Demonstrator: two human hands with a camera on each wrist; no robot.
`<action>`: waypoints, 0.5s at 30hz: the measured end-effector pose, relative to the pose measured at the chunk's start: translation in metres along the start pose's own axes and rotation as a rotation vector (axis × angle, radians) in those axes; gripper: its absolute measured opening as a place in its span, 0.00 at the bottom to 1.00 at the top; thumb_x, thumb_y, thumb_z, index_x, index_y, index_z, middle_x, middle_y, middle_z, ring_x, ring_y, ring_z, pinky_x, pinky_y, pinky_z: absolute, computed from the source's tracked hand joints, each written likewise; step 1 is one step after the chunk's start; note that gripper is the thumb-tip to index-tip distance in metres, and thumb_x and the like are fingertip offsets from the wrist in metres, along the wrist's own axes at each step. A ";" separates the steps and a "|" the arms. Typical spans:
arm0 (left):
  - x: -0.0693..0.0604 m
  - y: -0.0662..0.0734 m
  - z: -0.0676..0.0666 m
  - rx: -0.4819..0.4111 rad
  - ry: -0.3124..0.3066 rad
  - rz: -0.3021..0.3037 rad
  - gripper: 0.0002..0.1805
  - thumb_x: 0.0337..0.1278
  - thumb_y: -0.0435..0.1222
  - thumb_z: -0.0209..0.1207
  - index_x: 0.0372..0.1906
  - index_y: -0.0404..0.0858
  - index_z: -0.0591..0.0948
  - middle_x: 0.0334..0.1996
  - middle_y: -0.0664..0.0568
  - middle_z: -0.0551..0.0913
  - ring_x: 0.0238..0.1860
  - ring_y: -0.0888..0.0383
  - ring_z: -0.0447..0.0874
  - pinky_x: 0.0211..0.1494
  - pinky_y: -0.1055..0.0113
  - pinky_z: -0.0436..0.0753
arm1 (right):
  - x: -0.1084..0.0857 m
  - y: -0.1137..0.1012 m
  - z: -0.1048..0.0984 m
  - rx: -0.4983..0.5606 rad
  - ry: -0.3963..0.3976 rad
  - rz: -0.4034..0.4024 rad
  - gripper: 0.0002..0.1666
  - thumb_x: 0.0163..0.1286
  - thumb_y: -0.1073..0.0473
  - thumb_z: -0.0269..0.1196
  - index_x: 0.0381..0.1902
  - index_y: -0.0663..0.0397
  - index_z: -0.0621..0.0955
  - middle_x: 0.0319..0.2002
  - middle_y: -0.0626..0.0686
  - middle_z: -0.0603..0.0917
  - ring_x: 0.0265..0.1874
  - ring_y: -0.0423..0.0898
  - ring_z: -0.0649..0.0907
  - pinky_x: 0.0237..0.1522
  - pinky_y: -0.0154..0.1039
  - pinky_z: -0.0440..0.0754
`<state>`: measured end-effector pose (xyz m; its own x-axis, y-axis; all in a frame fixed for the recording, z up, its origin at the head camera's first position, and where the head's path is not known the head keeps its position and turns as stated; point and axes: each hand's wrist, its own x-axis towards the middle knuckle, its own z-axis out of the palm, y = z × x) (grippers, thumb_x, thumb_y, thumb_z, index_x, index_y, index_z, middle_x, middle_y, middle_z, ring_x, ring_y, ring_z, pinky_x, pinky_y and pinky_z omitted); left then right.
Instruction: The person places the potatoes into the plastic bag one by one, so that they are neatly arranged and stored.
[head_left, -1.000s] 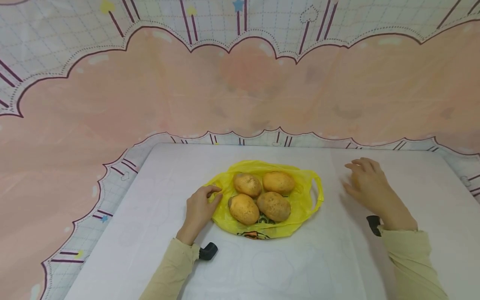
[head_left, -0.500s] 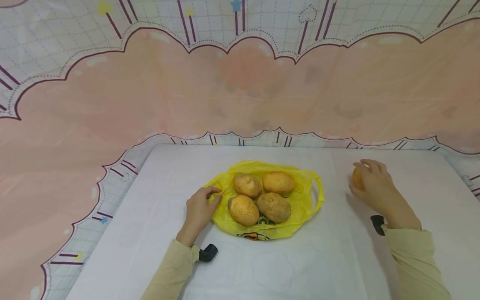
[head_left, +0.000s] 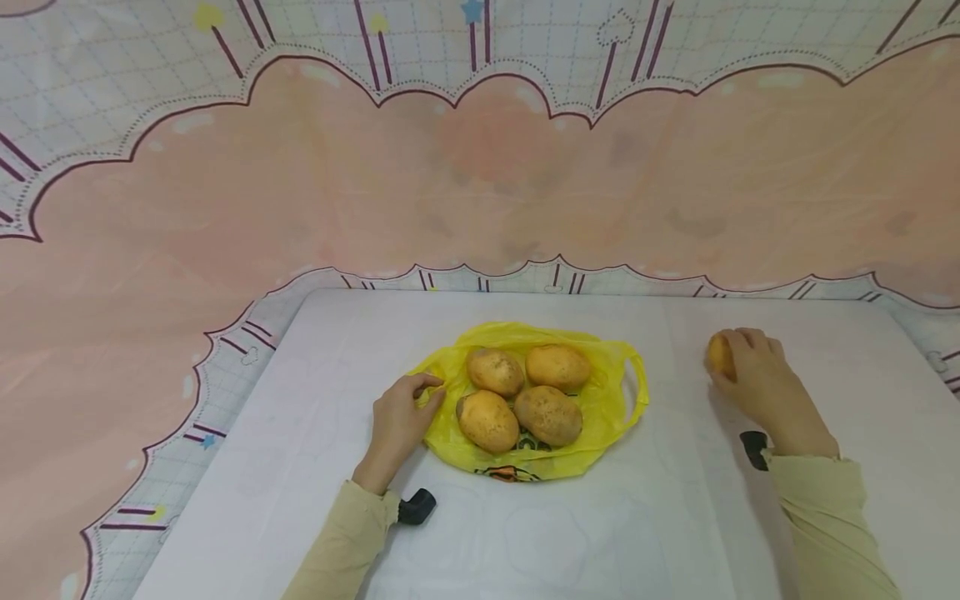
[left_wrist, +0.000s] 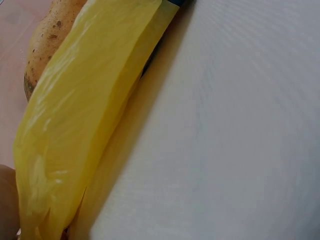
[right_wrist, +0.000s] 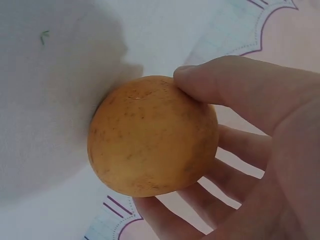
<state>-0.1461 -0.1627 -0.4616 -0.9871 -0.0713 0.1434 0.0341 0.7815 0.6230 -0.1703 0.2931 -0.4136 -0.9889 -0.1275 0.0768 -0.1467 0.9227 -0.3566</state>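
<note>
In the head view a yellow plastic bag [head_left: 600, 442] lies spread on the white table, with several brown potatoes [head_left: 548, 415] resting in it. My left hand [head_left: 399, 425] pinches the bag's left edge between thumb and fingers. The left wrist view has the bag's wall [left_wrist: 85, 105] up close, part of a potato [left_wrist: 47, 47] behind it and a fingertip [left_wrist: 7, 202] at the lower left. At the table's right side, my right hand [head_left: 767, 387] grips a single potato [right_wrist: 150, 140], thumb on one side and fingers around the other; it sits at the table surface.
The bag's handle loop [head_left: 637, 383] points right, toward the right hand. A white sheet [head_left: 570, 533] covers the table. Behind it hangs a cloth [head_left: 480, 192] with a pink cloud pattern, which also drops past the table's left edge.
A second ago no potato showed at my right hand; half a second ago one appeared in its fingers. The hand has since lowered slightly. My left hand and the bag stay put.
</note>
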 end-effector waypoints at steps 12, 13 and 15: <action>0.000 -0.002 0.000 0.001 0.003 0.006 0.12 0.62 0.40 0.65 0.48 0.40 0.86 0.51 0.44 0.86 0.51 0.46 0.84 0.58 0.46 0.76 | 0.005 -0.004 0.000 -0.018 0.033 0.084 0.29 0.65 0.61 0.65 0.57 0.75 0.71 0.53 0.76 0.69 0.50 0.73 0.68 0.46 0.71 0.74; 0.000 -0.002 0.001 0.002 0.004 0.008 0.12 0.62 0.39 0.65 0.48 0.40 0.86 0.51 0.44 0.86 0.50 0.46 0.84 0.58 0.46 0.77 | 0.005 -0.005 0.000 -0.022 0.035 0.093 0.29 0.64 0.62 0.66 0.57 0.75 0.71 0.53 0.76 0.69 0.49 0.73 0.69 0.46 0.71 0.74; 0.000 -0.002 0.001 -0.001 0.003 0.009 0.12 0.62 0.39 0.65 0.47 0.40 0.86 0.51 0.44 0.86 0.50 0.46 0.84 0.58 0.45 0.76 | 0.005 -0.006 -0.001 -0.025 0.051 0.101 0.29 0.63 0.62 0.66 0.56 0.76 0.72 0.53 0.77 0.70 0.49 0.74 0.69 0.45 0.72 0.74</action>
<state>-0.1464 -0.1634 -0.4637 -0.9862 -0.0660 0.1519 0.0436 0.7816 0.6223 -0.1741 0.2872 -0.4103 -0.9959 -0.0157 0.0892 -0.0454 0.9387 -0.3417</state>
